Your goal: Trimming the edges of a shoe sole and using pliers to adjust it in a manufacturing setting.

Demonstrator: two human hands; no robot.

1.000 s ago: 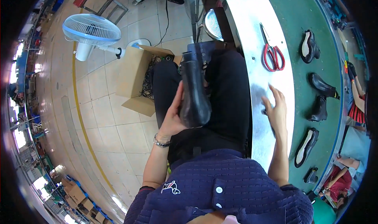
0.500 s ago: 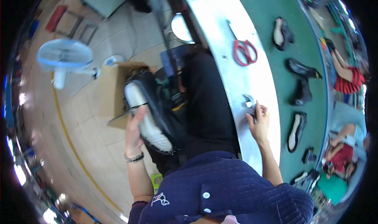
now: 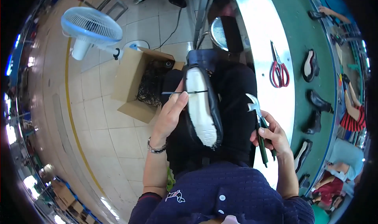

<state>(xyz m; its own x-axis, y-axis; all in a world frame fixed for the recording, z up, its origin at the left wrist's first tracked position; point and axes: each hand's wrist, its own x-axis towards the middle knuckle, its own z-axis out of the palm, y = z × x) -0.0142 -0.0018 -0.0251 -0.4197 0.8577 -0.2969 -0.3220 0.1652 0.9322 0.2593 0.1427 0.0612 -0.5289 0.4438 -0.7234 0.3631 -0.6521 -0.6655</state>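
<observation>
A black shoe upper (image 3: pixel 201 106) with a white insole facing up lies on my lap, its length running away from me. My left hand (image 3: pixel 170 116) grips its left side. Across the white insole runs a thin dark tie (image 3: pixel 196 92), its loose end sticking out to the left past my fingers. Over the table's near edge, my right hand (image 3: pixel 273 134) holds a pair of pincers (image 3: pixel 256 110) by the dark green handles. Their curved metal jaws point away from me, and the handles are slightly apart.
Red-handled scissors (image 3: pixel 279 72) lie on the metal table (image 3: pixel 271 15). Beyond it, a green conveyor (image 3: pixel 301 31) carries several black shoes (image 3: pixel 311 66). A cardboard box (image 3: pixel 132 76) with black ties stands left of my knees, near a fan (image 3: pixel 91 25). Other people sit across the conveyor.
My right hand has lifted the pincers off the table toward the shoe. My left hand has brought the shoe from beside the box to the middle of my lap.
</observation>
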